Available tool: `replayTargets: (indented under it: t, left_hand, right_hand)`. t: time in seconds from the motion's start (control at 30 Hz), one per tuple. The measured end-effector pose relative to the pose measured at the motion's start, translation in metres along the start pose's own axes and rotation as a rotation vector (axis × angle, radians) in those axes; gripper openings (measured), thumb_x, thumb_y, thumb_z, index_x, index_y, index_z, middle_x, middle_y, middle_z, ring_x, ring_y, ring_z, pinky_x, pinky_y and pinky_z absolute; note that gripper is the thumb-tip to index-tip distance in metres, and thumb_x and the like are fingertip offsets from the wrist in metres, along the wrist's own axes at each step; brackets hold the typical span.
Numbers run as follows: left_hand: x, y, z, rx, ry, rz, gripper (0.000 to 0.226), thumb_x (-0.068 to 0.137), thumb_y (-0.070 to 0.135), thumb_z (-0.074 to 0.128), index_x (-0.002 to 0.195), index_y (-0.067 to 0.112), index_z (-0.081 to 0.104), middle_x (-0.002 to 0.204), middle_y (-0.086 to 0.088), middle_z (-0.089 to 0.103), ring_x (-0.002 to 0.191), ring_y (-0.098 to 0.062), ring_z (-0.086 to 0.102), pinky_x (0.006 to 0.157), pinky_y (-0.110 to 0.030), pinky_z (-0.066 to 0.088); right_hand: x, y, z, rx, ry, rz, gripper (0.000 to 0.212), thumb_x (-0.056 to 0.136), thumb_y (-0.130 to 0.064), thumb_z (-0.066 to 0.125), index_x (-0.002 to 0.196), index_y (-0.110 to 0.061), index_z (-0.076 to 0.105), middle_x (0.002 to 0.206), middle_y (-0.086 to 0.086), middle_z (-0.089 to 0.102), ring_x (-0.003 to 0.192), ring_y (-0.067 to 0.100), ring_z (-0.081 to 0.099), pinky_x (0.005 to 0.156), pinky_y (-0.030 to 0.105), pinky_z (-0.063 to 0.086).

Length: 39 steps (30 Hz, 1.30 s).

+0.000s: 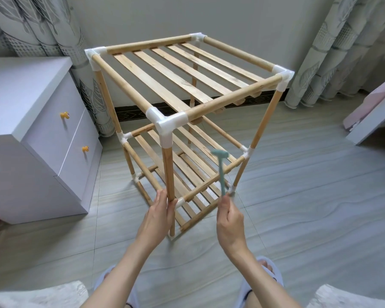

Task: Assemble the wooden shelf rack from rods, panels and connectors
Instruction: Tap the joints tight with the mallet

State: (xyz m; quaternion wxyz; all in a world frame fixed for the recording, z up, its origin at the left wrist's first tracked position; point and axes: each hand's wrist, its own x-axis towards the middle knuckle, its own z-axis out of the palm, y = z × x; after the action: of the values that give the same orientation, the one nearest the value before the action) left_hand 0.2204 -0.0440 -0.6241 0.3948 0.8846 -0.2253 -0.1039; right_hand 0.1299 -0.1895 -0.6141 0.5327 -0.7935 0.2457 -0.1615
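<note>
— Rack (187,112) of pale wooden rods, slatted panels and white plastic corner connectors: where does it stand for you?

— On the tiled floor (298,207), right ahead of both my hands, three slatted tiers already framed up. My left hand (159,213) is wrapped around the near upright rod (168,172), fingers (172,204) curled about it just beside the white connector (180,202) of the lowest tier.

— And your other hand?

— My right hand (229,221) is clenched on the handle of a small pale green plastic mallet (221,172), whose head is raised above my fingers and blurred.

— So you're tapping joints home?

— That's my reading. To do it well I'd brace the rod firmly with the left hand, then strike squarely down on the connector, not the wood, with short taps, keeping my left fingers clear of the head.

— Anything nearby?

— A white drawer cabinet (38,130) off beyond my left hand.
</note>
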Motion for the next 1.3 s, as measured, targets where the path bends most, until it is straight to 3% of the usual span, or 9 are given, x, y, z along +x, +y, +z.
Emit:
replayTargets:
  t: [0.1, 0.27, 0.37, 0.5, 0.63, 0.8, 1.0, 1.13, 1.3]
  left_hand:
    - [0.005, -0.004, -0.004, 0.035, -0.04, 0.001, 0.013, 0.099, 0.028, 0.036, 0.107, 0.019, 0.04, 0.078, 0.001, 0.048, 0.056, -0.007, 0.05, 0.045, -0.017, 0.037]
    - [0.014, -0.016, -0.02, 0.018, -0.07, -0.036, 0.026, 0.1, 0.026, 0.035, 0.123, 0.016, 0.038, 0.099, 0.005, 0.05, 0.071, -0.001, 0.047, 0.061, -0.017, 0.038]
    - [0.024, -0.024, -0.027, -0.031, 0.032, -0.097, 0.031, 0.1, 0.021, 0.038, 0.131, 0.017, 0.036, 0.096, 0.0, 0.055, 0.082, -0.017, 0.051, 0.071, -0.029, 0.037]
    - [0.041, -0.031, -0.033, -0.028, 0.156, -0.142, 0.009, 0.099, 0.016, 0.04, 0.106, 0.011, 0.044, 0.083, -0.003, 0.053, 0.081, -0.027, 0.052, 0.057, -0.027, 0.029]
    - [0.048, -0.036, -0.033, -0.125, 0.232, -0.178, 0.012, 0.1, 0.022, 0.04, 0.099, 0.012, 0.047, 0.095, -0.004, 0.055, 0.087, -0.022, 0.051, 0.069, -0.03, 0.033]
    - [0.05, -0.04, -0.026, -0.101, 0.336, -0.165, 0.018, 0.099, 0.024, 0.041, 0.095, 0.008, 0.049, 0.078, -0.015, 0.058, 0.066, -0.022, 0.05, 0.055, -0.024, 0.036]
    - [0.067, -0.037, -0.027, -0.08, 0.357, -0.245, 0.022, 0.101, 0.027, 0.033, 0.098, 0.009, 0.045, 0.065, -0.015, 0.05, 0.059, -0.021, 0.047, 0.053, -0.03, 0.032]
    - [0.076, -0.034, -0.026, -0.124, 0.384, -0.299, 0.022, 0.101, 0.027, 0.032, 0.1, 0.009, 0.045, 0.07, -0.018, 0.05, 0.06, -0.021, 0.044, 0.052, -0.03, 0.03]
    - [0.08, -0.031, -0.024, -0.137, 0.414, -0.354, 0.021, 0.102, 0.026, 0.03, 0.105, 0.011, 0.045, 0.077, -0.019, 0.053, 0.06, -0.015, 0.041, 0.052, -0.029, 0.031]
  right_hand:
    - [-0.003, 0.027, 0.001, -0.42, -0.316, 0.16, 0.036, 0.102, -0.037, 0.021, 0.08, -0.022, 0.046, 0.065, -0.01, 0.044, 0.068, 0.012, 0.048, 0.062, 0.028, 0.037]
    - [0.001, 0.018, -0.009, -0.205, -0.114, 0.111, 0.042, 0.099, -0.037, 0.034, 0.061, -0.02, 0.035, 0.057, -0.005, 0.033, 0.051, 0.008, 0.03, 0.047, 0.022, 0.025]
    - [-0.003, 0.033, -0.012, -0.259, -0.118, 0.17, 0.044, 0.096, -0.039, 0.043, 0.06, -0.017, 0.033, 0.056, -0.005, 0.033, 0.053, 0.011, 0.03, 0.051, 0.027, 0.024]
    - [-0.011, 0.061, -0.01, -0.285, -0.064, 0.28, 0.046, 0.095, -0.036, 0.048, 0.057, -0.016, 0.033, 0.054, -0.003, 0.035, 0.052, 0.012, 0.032, 0.051, 0.027, 0.025]
    - [0.009, 0.074, -0.015, -0.186, 0.105, 0.358, 0.041, 0.096, -0.033, 0.046, 0.06, -0.014, 0.039, 0.059, 0.002, 0.042, 0.059, 0.02, 0.04, 0.054, 0.029, 0.032]
    - [0.078, 0.075, -0.02, 0.132, 0.297, 0.371, 0.031, 0.101, -0.028, 0.035, 0.083, -0.011, 0.054, 0.067, 0.003, 0.05, 0.072, 0.024, 0.051, 0.07, 0.038, 0.044]
    - [0.185, 0.051, -0.033, 0.443, 0.405, 0.325, 0.039, 0.102, -0.031, 0.028, 0.133, -0.015, 0.047, 0.125, -0.002, 0.047, 0.12, 0.009, 0.041, 0.105, 0.03, 0.031]
    - [0.217, 0.047, -0.033, 0.548, 0.323, 0.339, 0.04, 0.102, -0.035, 0.024, 0.092, -0.016, 0.058, 0.106, 0.005, 0.059, 0.112, 0.019, 0.051, 0.099, 0.031, 0.035]
    - [0.228, 0.045, -0.036, 0.535, 0.303, 0.362, 0.042, 0.102, -0.039, 0.023, 0.081, -0.016, 0.052, 0.08, 0.001, 0.057, 0.091, 0.019, 0.055, 0.106, 0.043, 0.036]
